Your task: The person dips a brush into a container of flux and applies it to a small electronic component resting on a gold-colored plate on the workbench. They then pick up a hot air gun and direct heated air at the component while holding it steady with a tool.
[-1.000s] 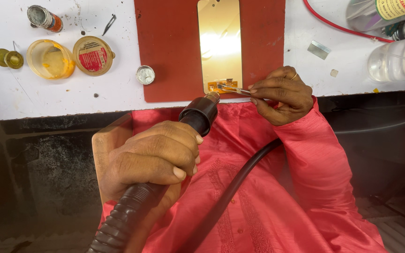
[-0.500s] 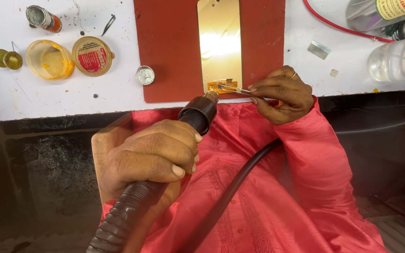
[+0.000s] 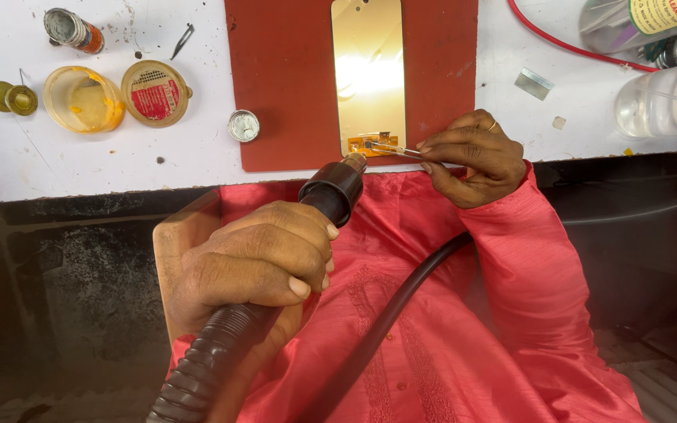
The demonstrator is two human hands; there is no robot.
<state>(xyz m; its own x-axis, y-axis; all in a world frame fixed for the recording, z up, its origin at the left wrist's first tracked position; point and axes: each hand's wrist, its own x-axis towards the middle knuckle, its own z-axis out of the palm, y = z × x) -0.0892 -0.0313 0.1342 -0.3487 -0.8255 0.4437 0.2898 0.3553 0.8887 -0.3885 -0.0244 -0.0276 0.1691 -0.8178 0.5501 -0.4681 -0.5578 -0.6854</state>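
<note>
My left hand (image 3: pixel 256 258) grips a black hot-air tool (image 3: pixel 331 192) with a ribbed hose; its metal nozzle points at the near end of a shiny gold rectangular panel (image 3: pixel 368 70). That panel lies on a red mat (image 3: pixel 284 86). My right hand (image 3: pixel 472 157) holds thin metal tweezers (image 3: pixel 392 149), whose tips touch a small orange flex part (image 3: pixel 370 142) at the panel's near edge. The nozzle sits just below that part.
On the white bench (image 3: pixel 80 164) at left are a yellow plastic cup (image 3: pixel 84 98), a round tin lid (image 3: pixel 154 92), a small jar (image 3: pixel 72 30), brass caps (image 3: pixel 11 97) and a round metal disc (image 3: pixel 243 125). Clear bottles (image 3: pixel 667 102) and a red wire (image 3: pixel 566 43) lie at right.
</note>
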